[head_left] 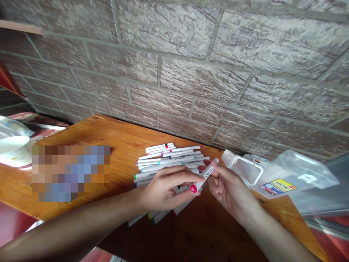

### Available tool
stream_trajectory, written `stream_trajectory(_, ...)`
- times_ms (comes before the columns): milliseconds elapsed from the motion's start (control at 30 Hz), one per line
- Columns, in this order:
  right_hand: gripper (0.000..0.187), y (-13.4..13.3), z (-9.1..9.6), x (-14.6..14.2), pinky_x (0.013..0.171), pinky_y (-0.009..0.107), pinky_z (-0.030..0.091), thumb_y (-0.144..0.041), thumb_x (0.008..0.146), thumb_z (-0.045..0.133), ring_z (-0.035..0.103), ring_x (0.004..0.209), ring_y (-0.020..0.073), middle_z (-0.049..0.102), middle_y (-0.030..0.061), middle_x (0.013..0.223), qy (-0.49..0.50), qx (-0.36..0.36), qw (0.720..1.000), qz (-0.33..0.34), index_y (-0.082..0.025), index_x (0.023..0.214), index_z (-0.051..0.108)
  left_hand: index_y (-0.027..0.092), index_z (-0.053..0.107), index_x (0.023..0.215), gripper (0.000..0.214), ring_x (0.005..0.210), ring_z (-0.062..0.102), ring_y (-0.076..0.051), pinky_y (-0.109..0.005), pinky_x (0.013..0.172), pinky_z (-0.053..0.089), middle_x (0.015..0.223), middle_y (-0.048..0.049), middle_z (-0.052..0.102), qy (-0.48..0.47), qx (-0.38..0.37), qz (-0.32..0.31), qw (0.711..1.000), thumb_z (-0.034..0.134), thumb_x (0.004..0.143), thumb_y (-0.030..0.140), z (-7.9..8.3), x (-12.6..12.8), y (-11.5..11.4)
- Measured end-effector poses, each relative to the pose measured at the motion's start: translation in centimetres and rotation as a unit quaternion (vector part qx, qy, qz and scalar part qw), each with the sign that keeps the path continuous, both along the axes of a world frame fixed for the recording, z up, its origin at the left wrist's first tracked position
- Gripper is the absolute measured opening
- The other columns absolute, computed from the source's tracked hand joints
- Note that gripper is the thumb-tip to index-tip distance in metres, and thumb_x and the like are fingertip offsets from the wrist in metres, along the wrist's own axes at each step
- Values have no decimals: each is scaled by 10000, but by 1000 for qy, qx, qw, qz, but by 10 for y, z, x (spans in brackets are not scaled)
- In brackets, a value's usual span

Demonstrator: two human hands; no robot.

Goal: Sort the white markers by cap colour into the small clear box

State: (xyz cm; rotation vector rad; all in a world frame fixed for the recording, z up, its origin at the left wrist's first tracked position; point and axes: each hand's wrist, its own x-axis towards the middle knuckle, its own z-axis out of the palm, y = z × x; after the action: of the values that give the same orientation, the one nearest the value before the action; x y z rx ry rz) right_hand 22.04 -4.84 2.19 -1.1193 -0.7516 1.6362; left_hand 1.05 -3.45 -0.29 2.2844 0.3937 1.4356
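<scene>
A white marker with a red end cap (205, 176) is held slantwise between both my hands above a wooden table (114, 138). My left hand (166, 189) pinches its lower, red-capped end with fingers closed round it. At the upper end, my right hand (227, 187) has its thumb and fingertips closed on the marker. Several white markers with coloured bands (170, 156) lie in a loose pile on the table just beyond and under my left hand.
A clear plastic case (294, 174) with a yellow and red label lies on its side at the right, its lid (245, 168) open. A brick wall (191, 72) runs behind the table. A white bowl-like thing (12, 149) sits at far left.
</scene>
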Motion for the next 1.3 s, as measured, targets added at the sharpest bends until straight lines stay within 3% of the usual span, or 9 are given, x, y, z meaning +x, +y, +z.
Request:
stream_trajectory(300,344,-1,0,0,354,144,376,-427,754,899,459,391,66,584,-59,521,24,10,1000,10,-179,782,662,167,717,1200,275,854,758,-179,-249,794,621,999,-117,782,-9,13,-11,1000,721,931,114,3,-1,0)
stream_trajectory(400,337,-1,0,1,344,140,376,-425,770,896,468,390,64,584,-66,534,27,24,999,3,-171,848,689,164,702,1192,273,851,754,-191,-260,776,614,994,-120,780,3,13,-8,1000,733,922,142,1,-1,0)
stream_trajectory(600,380,-3,3,2,343,143,402,-414,749,931,530,412,66,665,-47,667,1,81,996,-37,-179,912,681,182,662,1074,234,712,702,-152,-232,676,567,855,-38,747,35,-8,53,998,693,855,106,-4,1,0)
stream_trajectory(767,323,-4,5,4,341,156,419,-448,819,882,546,393,91,642,-46,583,-47,154,986,-47,-197,927,710,202,639,1051,231,751,714,-139,-220,692,558,919,-7,760,65,-61,107,990,642,849,90,-10,3,3)
stream_trajectory(933,186,-14,7,4,386,220,515,-368,879,842,614,440,115,772,19,773,-161,280,945,-47,-225,974,772,209,665,1072,158,867,737,-171,-258,779,562,983,-17,777,104,-113,116,981,652,931,138,-18,3,11)
stream_trajectory(1000,155,-21,7,3,430,239,567,-299,870,851,649,473,121,813,42,880,-218,322,921,-15,-239,1006,807,211,700,1041,91,913,745,-193,-284,822,560,991,-26,789,119,-119,116,979,663,964,179,-19,3,13)
stream_trajectory(1100,257,-32,4,2,536,274,645,-216,864,845,739,588,159,836,66,1040,-274,366,888,48,-265,1115,817,210,730,1018,61,938,751,-205,-301,859,554,1006,-32,802,120,-116,109,980,705,963,215,-20,3,16)
stream_trajectory(1200,310,-38,1,1,588,303,671,-209,905,792,786,672,201,841,78,1055,-298,384,869,92,-266,1209,793,206,735,1000,48,941,755,-205,-303,873,549,1004,-32,807,118,-116,108,980,724,955,219,-21,3,17)
stream_trajectory(1300,308,-39,1,1,570,291,664,-219,902,789,778,648,202,847,64,964,-329,401,850,94,-257,1208,795,199,730,969,24,906,755,-203,-299,841,546,960,-28,806,121,-115,105,980,725,947,193,-20,3,16)
